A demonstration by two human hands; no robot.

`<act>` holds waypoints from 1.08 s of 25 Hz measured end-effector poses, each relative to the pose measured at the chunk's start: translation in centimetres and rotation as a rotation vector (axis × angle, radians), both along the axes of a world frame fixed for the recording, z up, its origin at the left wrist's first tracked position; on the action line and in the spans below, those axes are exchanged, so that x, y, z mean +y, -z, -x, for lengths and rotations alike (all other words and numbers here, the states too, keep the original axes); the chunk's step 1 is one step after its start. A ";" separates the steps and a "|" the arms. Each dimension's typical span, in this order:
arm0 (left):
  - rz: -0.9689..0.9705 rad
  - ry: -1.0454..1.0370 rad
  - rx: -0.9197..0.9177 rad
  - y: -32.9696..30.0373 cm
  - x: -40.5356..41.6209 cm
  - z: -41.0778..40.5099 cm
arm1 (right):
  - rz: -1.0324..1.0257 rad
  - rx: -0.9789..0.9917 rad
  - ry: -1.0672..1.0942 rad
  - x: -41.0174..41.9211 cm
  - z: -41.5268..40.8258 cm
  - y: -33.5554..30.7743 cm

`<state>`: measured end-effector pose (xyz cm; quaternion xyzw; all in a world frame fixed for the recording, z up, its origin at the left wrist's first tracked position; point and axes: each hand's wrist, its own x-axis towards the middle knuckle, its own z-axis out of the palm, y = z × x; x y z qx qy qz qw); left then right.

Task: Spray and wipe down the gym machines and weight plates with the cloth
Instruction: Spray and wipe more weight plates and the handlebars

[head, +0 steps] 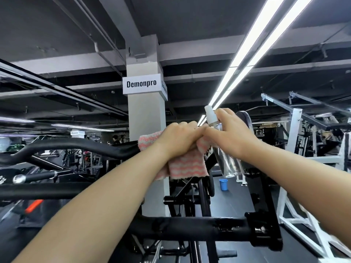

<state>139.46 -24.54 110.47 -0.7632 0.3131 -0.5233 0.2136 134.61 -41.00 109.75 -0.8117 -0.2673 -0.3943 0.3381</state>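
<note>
Two bare arms reach up and forward in the head view, the hands meeting in front of a grey pillar (146, 114) that bears a "Demonpro" sign (141, 84). The left hand (178, 138) is curled over a pink-and-white striped cloth (187, 165), gripping it on a curved black bar (72, 146) of a gym machine; part of the cloth hangs down below the wrist. The right hand (230, 133) grips a clear spray bottle (226, 162) near its neck, white nozzle (209, 113) up and tilted left, the body slanting down to the right, just beside the cloth. The two hands touch at the fingers. Nearer the camera a thick black crossbar (199, 227) runs across the lower frame. Beyond, a small blue bucket (223, 184) stands on the dark floor, and a white machine frame (293, 164) rises at right. Long strip lights (252, 54) run along the dark ceiling
</note>
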 end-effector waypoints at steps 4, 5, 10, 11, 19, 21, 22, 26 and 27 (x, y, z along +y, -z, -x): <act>0.051 -0.075 0.112 0.0 2.3 0.5 | 0.010 -0.005 -0.043 0.6 0.0 0.0; 0.083 -0.176 0.131 0.1 3.0 0.9 | 0.017 -0.002 -0.050 0.8 0.0 0.0; 0.217 -0.225 0.217 0.6 7.1 1.7 | 0.057 -0.001 -0.058 2.0 -0.1 0.3; 0.263 -0.175 0.296 0.7 7.8 1.6 | 0.057 0.003 -0.060 2.2 -0.2 0.4; 0.248 -0.543 0.354 2.7 15.6 2.9 | 0.094 0.050 -0.063 4.3 -1.1 1.1; 0.096 -0.620 0.273 2.8 16.3 3.2 | 0.128 0.034 -0.032 4.6 -1.4 1.3; 0.065 -0.618 0.240 2.9 16.5 3.3 | 0.153 0.029 -0.010 4.8 -1.5 1.4; 0.061 -0.608 0.205 3.0 16.8 3.2 | 0.223 -0.058 0.054 4.9 -2.0 1.7; 0.085 -0.606 0.233 3.2 16.7 3.0 | 0.231 -0.074 0.069 4.9 -2.2 1.8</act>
